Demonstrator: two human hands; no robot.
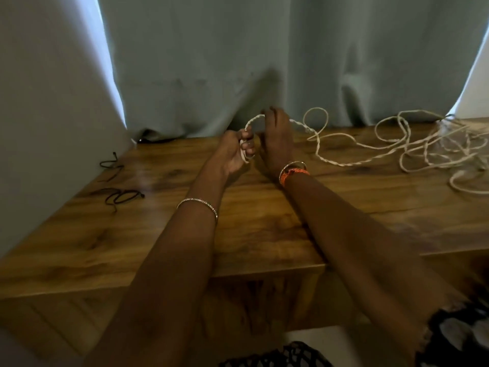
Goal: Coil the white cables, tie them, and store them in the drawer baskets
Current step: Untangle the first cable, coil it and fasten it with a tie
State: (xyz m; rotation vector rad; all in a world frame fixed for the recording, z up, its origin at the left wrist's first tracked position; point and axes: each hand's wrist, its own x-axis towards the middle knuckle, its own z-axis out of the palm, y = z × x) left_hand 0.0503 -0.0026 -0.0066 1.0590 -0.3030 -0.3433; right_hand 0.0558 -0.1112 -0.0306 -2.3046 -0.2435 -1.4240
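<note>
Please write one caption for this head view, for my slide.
Left hand grips white cable end; right hand guides it above wooden table.

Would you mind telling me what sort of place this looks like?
Probably a room in a home: a wooden table stands against a grey-green curtain with daylight at its edges, and a loose white cable lies on it.

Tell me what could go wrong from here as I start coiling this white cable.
1. Most of the white cable lies in a loose tangle at the right of the table; pulling may tighten it into knots.
2. The left hand grips only a small first loop, while the right hand guides the strand; a snag could pull it loose.
3. The black ties lie far left, so reaching them may loosen the coil.
</note>
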